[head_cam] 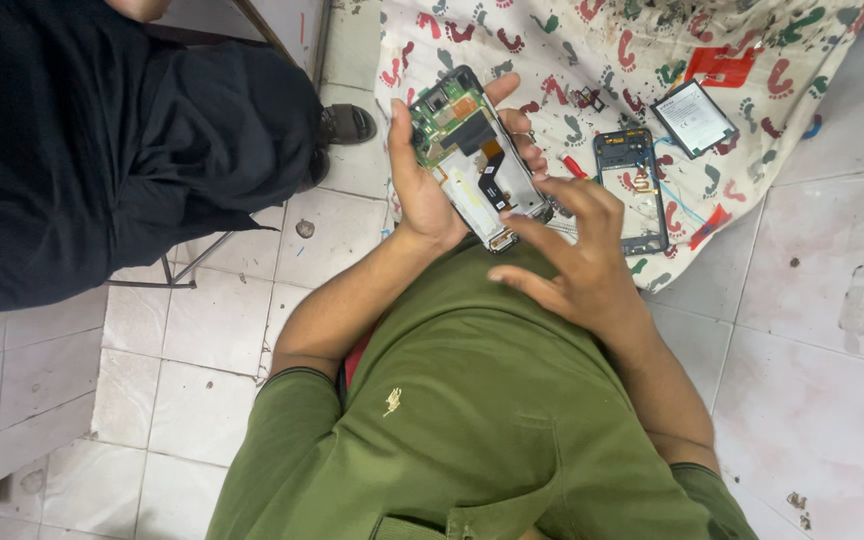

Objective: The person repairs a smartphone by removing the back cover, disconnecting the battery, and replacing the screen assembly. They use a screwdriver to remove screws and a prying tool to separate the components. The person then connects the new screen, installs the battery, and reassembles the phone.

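My left hand (417, 185) grips an opened smartphone (472, 160) by its side, with the green circuit board, black flex cable and white inner frame facing up. My right hand (577, 255) hovers at the phone's lower end with fingers spread, and its index fingertip touches the bottom edge near the charging port. The right hand holds nothing. On the cloth just beyond the right hand lies a dark blue phone frame (632, 190), with a red-handled tool (574, 165) beside it. A flat grey battery (692, 117) lies farther right.
A white cloth printed with coloured footprints (752, 60) covers the tiled floor (812, 380) under the parts. At the left sits another person in dark clothes (102, 150) with a sandalled foot (347, 125) near the cloth, beside thin metal stool legs (177, 270).
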